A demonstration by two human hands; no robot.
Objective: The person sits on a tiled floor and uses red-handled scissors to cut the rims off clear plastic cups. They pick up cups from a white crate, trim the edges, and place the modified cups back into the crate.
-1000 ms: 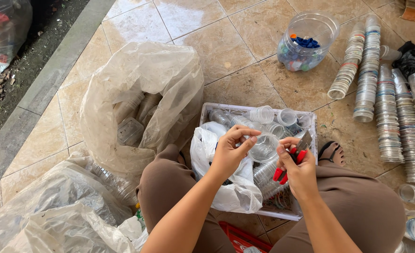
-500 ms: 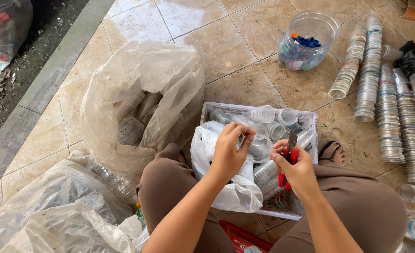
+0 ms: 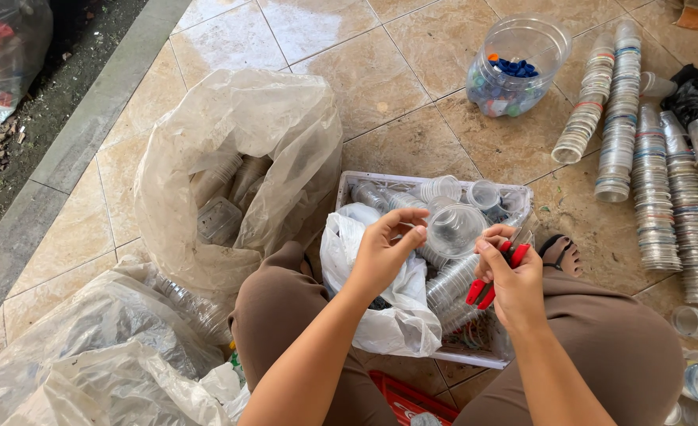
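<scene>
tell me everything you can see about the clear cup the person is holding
The clear plastic cup looks thin and see-through, round, tipped so its open mouth faces the camera. The left hand pinches its rim with fingertips; the right hand, gripping a red-handled tool, is at its other side. It hangs above the white crate of similar cups.

Clear plastic cup [image 3: 453,229] between hands. Red-handled cutters [image 3: 495,276] in right hand [image 3: 515,280]. White plastic bag [image 3: 380,315] under left hand [image 3: 384,252]. White crate [image 3: 349,185] beyond hands. Brown trousers [image 3: 625,347] beneath forearms. Beige marbled floor tiles [image 3: 380,87] ahead. Blue, red, green caps in clear jar [image 3: 515,59], far ahead of right hand.
</scene>
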